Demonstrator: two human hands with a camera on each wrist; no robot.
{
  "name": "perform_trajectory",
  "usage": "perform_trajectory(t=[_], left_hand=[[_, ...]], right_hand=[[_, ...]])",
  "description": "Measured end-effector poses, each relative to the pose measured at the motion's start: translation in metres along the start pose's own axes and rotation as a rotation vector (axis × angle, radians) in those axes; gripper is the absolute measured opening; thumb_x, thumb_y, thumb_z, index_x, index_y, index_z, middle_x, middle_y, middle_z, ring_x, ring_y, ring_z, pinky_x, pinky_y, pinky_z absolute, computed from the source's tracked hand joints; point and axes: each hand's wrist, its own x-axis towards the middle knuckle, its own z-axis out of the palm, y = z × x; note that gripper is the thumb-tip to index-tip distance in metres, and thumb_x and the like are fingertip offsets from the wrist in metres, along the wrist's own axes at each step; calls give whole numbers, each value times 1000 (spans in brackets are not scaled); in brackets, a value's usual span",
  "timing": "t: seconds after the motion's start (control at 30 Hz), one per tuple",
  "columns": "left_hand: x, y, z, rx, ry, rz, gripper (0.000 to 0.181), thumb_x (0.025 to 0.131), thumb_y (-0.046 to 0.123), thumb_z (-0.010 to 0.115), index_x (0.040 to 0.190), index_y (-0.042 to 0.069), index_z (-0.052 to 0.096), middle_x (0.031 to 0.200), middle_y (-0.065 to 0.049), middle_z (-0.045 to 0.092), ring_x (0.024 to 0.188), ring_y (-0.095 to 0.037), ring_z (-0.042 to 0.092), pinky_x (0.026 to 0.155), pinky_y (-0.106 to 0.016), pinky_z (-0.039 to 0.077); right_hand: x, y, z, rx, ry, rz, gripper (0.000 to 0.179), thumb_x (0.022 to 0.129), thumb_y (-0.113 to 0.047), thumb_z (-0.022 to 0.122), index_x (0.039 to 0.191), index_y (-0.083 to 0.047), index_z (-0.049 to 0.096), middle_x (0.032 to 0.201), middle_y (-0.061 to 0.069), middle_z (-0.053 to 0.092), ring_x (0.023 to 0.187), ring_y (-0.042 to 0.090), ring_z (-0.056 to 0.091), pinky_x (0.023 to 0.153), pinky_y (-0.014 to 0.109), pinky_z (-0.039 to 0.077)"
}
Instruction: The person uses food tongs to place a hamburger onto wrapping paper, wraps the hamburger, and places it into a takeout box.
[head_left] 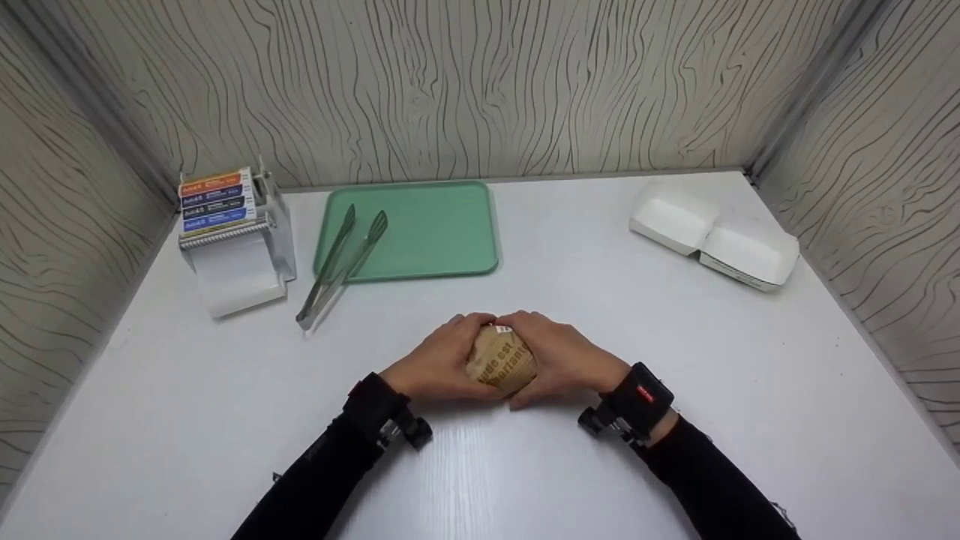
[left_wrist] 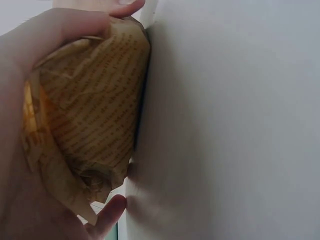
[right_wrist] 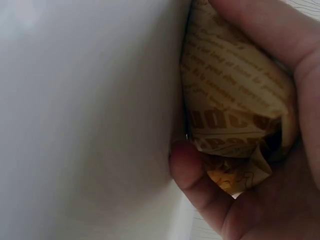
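We see a brown paper-wrapped bundle (head_left: 501, 362) near the middle of the white surface (head_left: 735, 360), its paper printed with lines of lettering, larger letters showing on top. A small white label (head_left: 503, 328) sits at its far edge. From the wrist views, we find its underside right down at the surface, and the paper creased and folded at its sides.

The left hand (head_left: 442, 364) and the right hand (head_left: 566, 356) hold it from either side; the grip of each is clamped on the wrapping, fingers and thumb curved round it. We see the fingertips of the two hands close together on the far side.

Dark wristbands with small devices circle both wrists, above black sleeves. Beyond the hands, to the left, we have a green tray (head_left: 442, 232) with metal tongs (head_left: 351, 265) lying partly on it, their tips spread and their joined end on the surface. Further left stands a dispenser (head_left: 217, 206) with orange, dark and blue bands on top. At the far right lies an open white carton (head_left: 739, 251). Wood-grain panels (head_left: 487, 90) stand behind.
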Motion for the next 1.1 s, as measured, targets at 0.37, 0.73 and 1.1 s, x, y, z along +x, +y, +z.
perform_trajectory(t=[0.37,0.73,1.1], left_hand=[[4,0,0,21,3,32,99,71,41,92,152,11,42,126,0,57,108,-14,52,92,-33,47],[-1,-2,-2,7,-14,4,111,70,41,92,160,13,34,131,-1,56,111,-15,52,94,-35,48],[0,-4,-1,2,-17,33,92,70,40,93,147,22,48,120,5,57,105,-12,51,89,-33,48]], right_hand=[[-3,3,-4,13,-7,-1,112,57,-49,101,150,-25,43,129,-7,58,114,14,55,95,40,52],[-3,4,-12,45,-62,-24,118,61,-46,100,159,-23,38,141,-4,57,127,17,55,105,47,49],[-7,30,-42,78,84,142,81,94,-60,67,160,-20,41,151,6,56,119,27,62,94,50,53]])
